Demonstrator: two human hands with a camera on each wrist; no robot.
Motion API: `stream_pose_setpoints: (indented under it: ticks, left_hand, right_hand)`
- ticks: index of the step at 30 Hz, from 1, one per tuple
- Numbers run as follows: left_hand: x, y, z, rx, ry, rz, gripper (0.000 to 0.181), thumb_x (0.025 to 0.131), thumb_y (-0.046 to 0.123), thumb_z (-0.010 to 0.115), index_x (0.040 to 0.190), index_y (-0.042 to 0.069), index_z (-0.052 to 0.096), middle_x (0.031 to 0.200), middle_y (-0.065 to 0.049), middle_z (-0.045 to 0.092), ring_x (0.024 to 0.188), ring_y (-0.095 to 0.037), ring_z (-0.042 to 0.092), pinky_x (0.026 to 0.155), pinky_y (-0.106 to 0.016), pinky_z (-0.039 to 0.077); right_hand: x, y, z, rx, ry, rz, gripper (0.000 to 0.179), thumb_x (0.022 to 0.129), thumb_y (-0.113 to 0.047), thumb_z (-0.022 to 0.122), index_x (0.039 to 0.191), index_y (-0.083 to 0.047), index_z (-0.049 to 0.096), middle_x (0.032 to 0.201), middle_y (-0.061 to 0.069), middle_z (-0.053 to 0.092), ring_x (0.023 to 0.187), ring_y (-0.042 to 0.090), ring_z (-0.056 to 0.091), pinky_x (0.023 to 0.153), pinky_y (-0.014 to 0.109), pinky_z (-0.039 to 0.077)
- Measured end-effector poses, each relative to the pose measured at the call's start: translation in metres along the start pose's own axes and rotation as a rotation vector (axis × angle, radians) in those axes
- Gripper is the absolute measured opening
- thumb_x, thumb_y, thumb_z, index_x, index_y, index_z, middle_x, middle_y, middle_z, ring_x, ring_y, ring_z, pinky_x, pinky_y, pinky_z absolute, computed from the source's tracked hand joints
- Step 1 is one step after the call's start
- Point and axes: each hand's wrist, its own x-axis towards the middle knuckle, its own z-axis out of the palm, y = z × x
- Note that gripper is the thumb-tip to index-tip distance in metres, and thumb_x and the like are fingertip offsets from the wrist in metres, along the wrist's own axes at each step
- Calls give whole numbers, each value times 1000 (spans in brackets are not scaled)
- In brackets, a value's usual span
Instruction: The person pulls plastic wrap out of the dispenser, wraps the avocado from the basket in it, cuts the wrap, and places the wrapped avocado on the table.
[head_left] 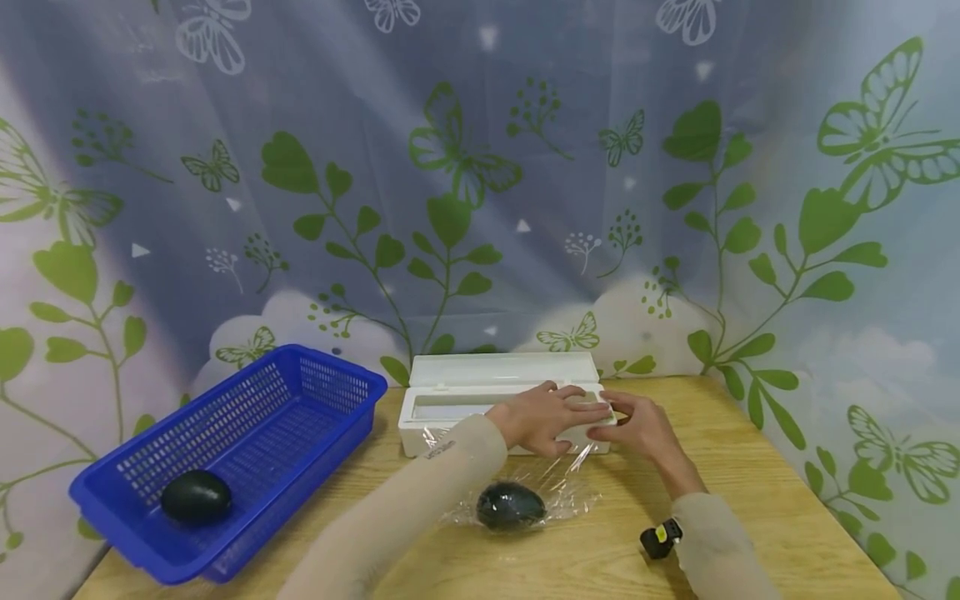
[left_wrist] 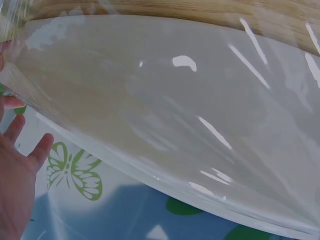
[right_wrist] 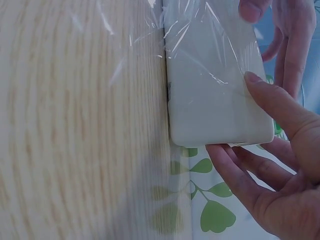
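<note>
A white cling film dispenser (head_left: 411, 437) stands on the table with its lid (head_left: 502, 369) raised at the back. My left hand (head_left: 540, 417) lies over its right half, fingers extended and spread. At the right end my right hand (head_left: 645, 429) grips the dispenser; in the right wrist view its thumb (right_wrist: 255, 77) presses the front face while the fingers bend around the end. Clear film (head_left: 573, 492) stretches from the dispenser down to the table. A dark green, oval, avocado-like fruit (head_left: 510, 506) sits at the film, in front of the dispenser.
A blue perforated basket (head_left: 262, 454) stands on the left of the wooden table (head_left: 622, 517), with a similar dark fruit (head_left: 197, 497) in its near end. A patterned curtain (head_left: 480, 275) hangs behind the table. A small black device (head_left: 660, 539) sits by my right cuff.
</note>
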Motion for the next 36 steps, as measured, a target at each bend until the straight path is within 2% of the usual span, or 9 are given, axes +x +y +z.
stream_pose_setpoints:
  ticks: [8,12,17,24,31,36]
  left_hand:
    - [1,1,5,-3,-11,-1,77,95,52,42,151,37,-7,160,17,8,148,-12,14,117,-44,28]
    - [1,1,5,-22,-2,-5,76,94,53,44,152,37,-3,160,17,11,148,-13,15,116,-45,28]
    - [-1,0,7,-89,26,-10,77,91,58,47,152,38,5,159,18,15,147,-14,17,115,-46,30]
    - [-6,0,10,-181,60,-25,78,88,68,43,151,41,7,157,20,20,147,-13,17,115,-47,31]
    - [-9,0,13,-177,99,-24,76,88,69,42,152,38,13,156,20,22,147,-15,18,113,-47,32]
    - [-9,0,15,-174,158,-33,74,89,66,43,151,37,17,156,18,25,147,-17,18,114,-47,30]
  right_hand:
    - [-2,0,1,19,0,-3,83,70,-38,83,138,-4,49,136,23,52,114,35,61,82,37,57]
    - [-2,0,1,27,-5,-1,83,70,-38,83,137,-4,49,137,24,51,113,36,61,81,36,57]
    - [-2,1,1,27,-5,-2,82,71,-37,83,137,-4,49,139,25,49,114,37,60,80,36,58]
    - [-3,2,1,24,4,-14,79,71,-34,83,137,-4,50,138,25,49,115,39,59,83,38,57]
    - [-2,2,1,29,-15,-7,81,71,-37,83,138,-5,49,137,25,50,115,38,59,82,36,57]
    - [1,3,-1,33,-10,3,82,70,-39,82,138,-6,49,135,25,52,113,37,61,79,34,58]
